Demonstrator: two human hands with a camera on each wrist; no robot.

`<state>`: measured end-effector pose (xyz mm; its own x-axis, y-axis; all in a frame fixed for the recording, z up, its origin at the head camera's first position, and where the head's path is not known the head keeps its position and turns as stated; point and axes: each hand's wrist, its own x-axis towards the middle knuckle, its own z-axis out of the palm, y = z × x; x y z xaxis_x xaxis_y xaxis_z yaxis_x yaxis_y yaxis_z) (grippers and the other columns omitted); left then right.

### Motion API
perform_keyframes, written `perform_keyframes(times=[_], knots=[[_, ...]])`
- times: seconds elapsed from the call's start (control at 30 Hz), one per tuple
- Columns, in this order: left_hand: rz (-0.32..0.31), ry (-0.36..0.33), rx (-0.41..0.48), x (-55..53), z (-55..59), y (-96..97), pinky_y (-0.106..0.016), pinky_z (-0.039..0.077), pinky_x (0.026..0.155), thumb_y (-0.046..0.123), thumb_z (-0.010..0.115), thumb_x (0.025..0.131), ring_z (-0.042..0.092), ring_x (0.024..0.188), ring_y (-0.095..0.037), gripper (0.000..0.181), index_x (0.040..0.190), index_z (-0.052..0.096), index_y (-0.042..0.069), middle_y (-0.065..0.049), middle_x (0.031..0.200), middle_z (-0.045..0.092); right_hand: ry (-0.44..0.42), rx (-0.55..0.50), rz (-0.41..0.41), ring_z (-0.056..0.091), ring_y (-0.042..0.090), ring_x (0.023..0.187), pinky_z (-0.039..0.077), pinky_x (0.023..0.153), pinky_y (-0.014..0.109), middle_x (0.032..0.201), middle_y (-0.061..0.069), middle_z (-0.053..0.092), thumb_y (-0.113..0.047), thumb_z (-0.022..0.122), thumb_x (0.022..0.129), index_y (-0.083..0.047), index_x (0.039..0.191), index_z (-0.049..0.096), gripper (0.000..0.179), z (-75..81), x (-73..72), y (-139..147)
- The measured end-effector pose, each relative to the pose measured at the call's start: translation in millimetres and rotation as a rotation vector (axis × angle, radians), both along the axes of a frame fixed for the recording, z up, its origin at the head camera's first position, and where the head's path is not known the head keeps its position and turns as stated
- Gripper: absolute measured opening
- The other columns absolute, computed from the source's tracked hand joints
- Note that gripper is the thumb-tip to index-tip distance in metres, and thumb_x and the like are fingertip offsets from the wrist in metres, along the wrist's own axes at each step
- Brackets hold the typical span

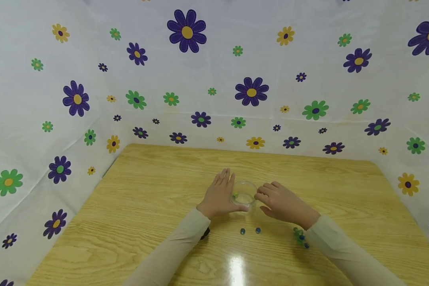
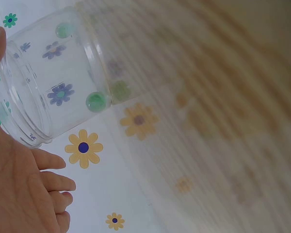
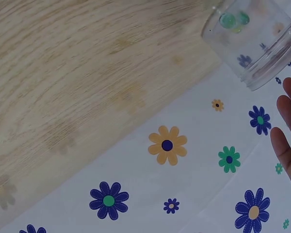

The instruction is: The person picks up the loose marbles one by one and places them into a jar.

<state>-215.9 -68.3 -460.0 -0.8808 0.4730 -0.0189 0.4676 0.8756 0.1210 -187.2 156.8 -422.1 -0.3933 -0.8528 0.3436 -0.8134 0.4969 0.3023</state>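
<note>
A clear, wide-mouthed jar point(image 1: 245, 190) with a threaded neck stands on the table between the two hands. Green marbles point(image 2: 95, 102) lie at its bottom; the right wrist view shows green ones point(image 3: 227, 20) too. Along the jar's left side rests my left hand point(image 1: 219, 196), fingers straight and pointing away, thumb stretched across the near side. My right hand point(image 1: 282, 202) is at the jar's right edge with loosely bent fingers, and nothing shows in it. In the right wrist view its spread fingers point(image 3: 283, 145) are beside the jar's mouth; whether a fingertip touches the rim I cannot tell.
Two bluish marbles point(image 1: 242, 231) lie on the wooden table point(image 1: 146, 190) in front of the jar. Several green and blue marbles point(image 1: 300, 236) are grouped beside the right wrist. A small black object point(image 1: 205, 233) shows at the left wrist. Flower-printed white cloth point(image 1: 218, 71) surrounds the table's back and sides.
</note>
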Motion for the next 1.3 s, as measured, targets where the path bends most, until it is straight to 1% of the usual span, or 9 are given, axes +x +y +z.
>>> perform_keyframes(times=[0.23,0.47,0.83,1.07,1.3], knots=[[-0.004,-0.005,0.007,-0.2,1.6,-0.7,-0.041,0.009,0.121,0.079,0.05,0.074,0.004,0.148,-0.028,0.116,0.15,0.013,0.0,-0.02,0.157,0.009,0.002,-0.003,0.024,0.061,0.014,0.084,0.052,0.075,0.03,0.092,0.0,0.065,-0.025,0.082,0.07,-0.011,0.098,0.064,0.036,-2.9,6.5,1],[-0.001,0.01,0.012,0.0,0.0,-0.9,-0.04,0.01,0.121,0.079,0.051,0.073,0.006,0.148,-0.028,0.116,0.15,0.015,0.0,-0.019,0.157,0.011,0.003,-0.008,0.064,0.059,0.013,0.082,0.052,0.072,0.028,0.091,-0.002,0.064,-0.027,0.083,0.069,-0.012,0.097,0.064,0.037,-8.6,12.7,1],[0.009,0.005,0.006,-1.3,-2.6,-0.3,-0.04,0.008,0.121,0.081,0.05,0.072,0.004,0.148,-0.028,0.118,0.15,0.013,0.001,-0.018,0.158,0.009,-0.03,0.027,0.098,0.057,0.01,0.079,0.049,0.069,0.027,0.088,-0.004,0.062,-0.03,0.084,0.067,-0.014,0.095,0.063,0.038,-21.7,21.7,0],[0.009,0.01,0.019,-2.3,-5.3,-0.3,-0.04,0.009,0.121,0.08,0.051,0.072,0.004,0.148,-0.028,0.118,0.15,0.013,0.001,-0.018,0.158,0.008,-0.072,0.051,0.115,0.057,0.009,0.079,0.05,0.07,0.027,0.088,-0.006,0.062,-0.027,0.082,0.07,-0.017,0.091,0.062,0.03,-27.8,27.2,-1],[0.011,-0.004,0.018,-1.1,-2.4,-0.1,-0.04,0.008,0.121,0.079,0.051,0.072,0.002,0.148,-0.027,0.117,0.151,0.012,0.002,-0.017,0.158,0.006,-0.083,0.075,0.121,0.057,0.008,0.08,0.05,0.071,0.027,0.089,-0.007,0.061,-0.025,0.082,0.069,-0.018,0.093,0.061,0.032,-33.3,27.9,-4]])
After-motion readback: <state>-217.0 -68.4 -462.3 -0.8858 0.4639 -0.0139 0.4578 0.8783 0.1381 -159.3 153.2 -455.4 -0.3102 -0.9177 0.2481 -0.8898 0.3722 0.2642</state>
